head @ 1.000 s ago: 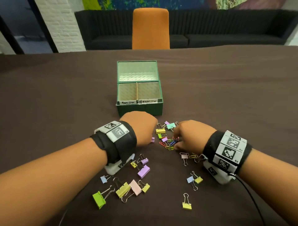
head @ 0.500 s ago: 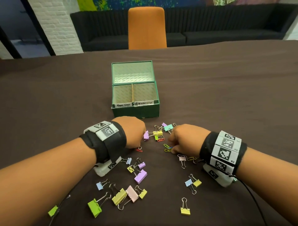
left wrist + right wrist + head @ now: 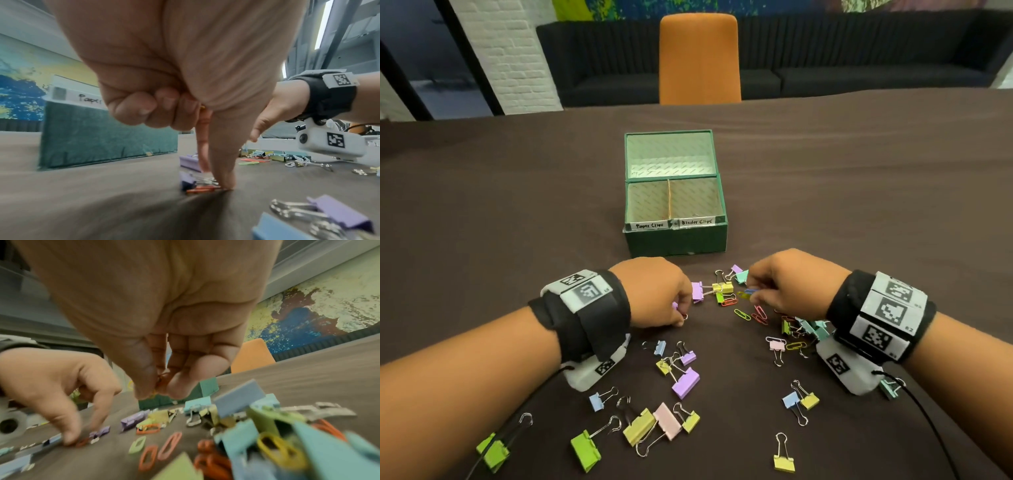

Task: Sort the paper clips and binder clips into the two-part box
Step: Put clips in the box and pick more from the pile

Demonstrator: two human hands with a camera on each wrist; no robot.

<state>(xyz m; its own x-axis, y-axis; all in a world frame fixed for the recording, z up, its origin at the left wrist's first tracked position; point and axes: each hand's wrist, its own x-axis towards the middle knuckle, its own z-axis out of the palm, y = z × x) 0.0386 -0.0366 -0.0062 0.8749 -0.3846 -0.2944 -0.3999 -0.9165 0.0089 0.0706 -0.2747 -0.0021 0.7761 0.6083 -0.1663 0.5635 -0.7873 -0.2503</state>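
The green two-part box (image 3: 678, 241) stands open just beyond my hands, labelled Paper Clips on the left and Binder Clips on the right; both parts look bare. My left hand (image 3: 681, 317) pinches a red paper clip (image 3: 202, 189) against the cloth with thumb and forefinger, the other fingers curled. My right hand (image 3: 750, 291) holds a few coloured paper clips (image 3: 162, 381) just above the table, pinched between thumb and fingers. More paper clips (image 3: 759, 313) and a purple binder clip (image 3: 697, 291) lie between my hands.
Several pastel binder clips (image 3: 685, 382) lie scattered on the brown cloth (image 3: 517, 205) in front of me, and a teal heap (image 3: 813, 329) sits under my right wrist. An orange chair (image 3: 700, 58) and a dark sofa stand beyond the table's far edge.
My left thumb and forefinger have come down on the red paper clip. The right hand has risen slightly toward the box with paper clips, uncovering clips beneath it.
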